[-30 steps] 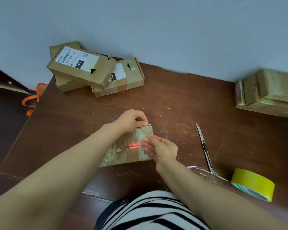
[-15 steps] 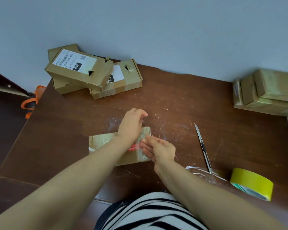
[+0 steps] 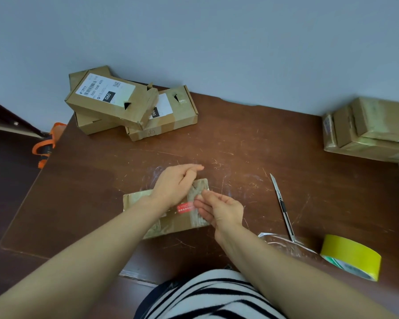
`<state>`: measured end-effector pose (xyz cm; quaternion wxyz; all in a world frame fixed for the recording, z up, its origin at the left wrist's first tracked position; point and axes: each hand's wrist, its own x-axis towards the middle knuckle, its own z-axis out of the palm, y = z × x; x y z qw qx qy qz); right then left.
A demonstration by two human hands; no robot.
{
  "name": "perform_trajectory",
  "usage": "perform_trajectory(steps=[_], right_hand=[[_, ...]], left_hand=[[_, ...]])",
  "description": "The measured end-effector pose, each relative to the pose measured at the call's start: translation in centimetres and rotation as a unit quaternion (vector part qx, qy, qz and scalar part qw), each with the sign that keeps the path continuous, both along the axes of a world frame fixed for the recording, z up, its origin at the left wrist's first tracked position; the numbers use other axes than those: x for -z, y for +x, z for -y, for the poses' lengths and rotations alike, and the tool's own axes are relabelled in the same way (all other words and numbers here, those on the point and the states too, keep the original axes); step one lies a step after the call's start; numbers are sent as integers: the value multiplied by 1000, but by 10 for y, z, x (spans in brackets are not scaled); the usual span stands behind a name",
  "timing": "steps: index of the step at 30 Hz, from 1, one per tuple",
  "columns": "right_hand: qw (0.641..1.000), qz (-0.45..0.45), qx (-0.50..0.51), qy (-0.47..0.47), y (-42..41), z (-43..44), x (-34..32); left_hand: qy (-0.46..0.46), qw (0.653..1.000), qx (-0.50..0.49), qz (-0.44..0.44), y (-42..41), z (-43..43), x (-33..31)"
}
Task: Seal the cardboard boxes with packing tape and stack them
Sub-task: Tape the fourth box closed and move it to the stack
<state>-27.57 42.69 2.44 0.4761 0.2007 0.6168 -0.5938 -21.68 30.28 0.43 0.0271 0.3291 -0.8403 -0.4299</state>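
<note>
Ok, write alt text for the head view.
Two bare hands, left hand and right hand, press on a small tape-wrapped cardboard box on a scratched brown table. A silver utility knife and yellow tape roll lie right.

Probably a home or small office packing corner: a scratched dark brown wooden desk (image 3: 240,139) against a plain grey wall (image 3: 217,42), labelled brown cardboard parcels (image 3: 115,104) heaped at its edges.

A flat taped cardboard box (image 3: 171,217) with a red sticker lies at centre; unsealed boxes (image 3: 129,104) at eleven o'clock, taped stack (image 3: 369,130) at two, yellow tape roll (image 3: 352,256) at four.
</note>
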Motion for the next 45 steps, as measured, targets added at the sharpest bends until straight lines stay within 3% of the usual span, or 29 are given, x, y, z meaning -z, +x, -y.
perform_trajectory(steps=[3, 6, 18, 31, 37, 39, 40, 43, 45], right_hand=[[1000, -8, -6, 3, 2, 0, 0], [1000, -12, -12, 9, 3, 2, -1], [996, -52, -53, 54, 3, 2, 0], [998, -57, -30, 15, 15, -7, -2], [992, -93, 11, 84, 8, -33, 8], [982, -157, -50, 96, 1, -40, 15], [967, -200, -127, 94, -3, -43, 17], [867, -269, -420, 13, 0, -44, 23], [827, -293, -477, -52, 5, -42, 34]], left_hand=[[-74, 996, 48, 32, 16, -8, 7], [-109, 993, 35, 34, 18, -7, 14], [-133, 988, 45, 66, 15, -10, 11], [-196, 972, 85, 97, 15, -13, 15], [-201, 968, 119, 93, 19, -12, 21], [-220, 963, 141, 62, 16, -12, 20], [-253, 954, 154, 51, 15, -14, 19], [-330, 925, 177, 59, 16, -28, 20], [-334, 914, 211, 91, 19, -36, 20]])
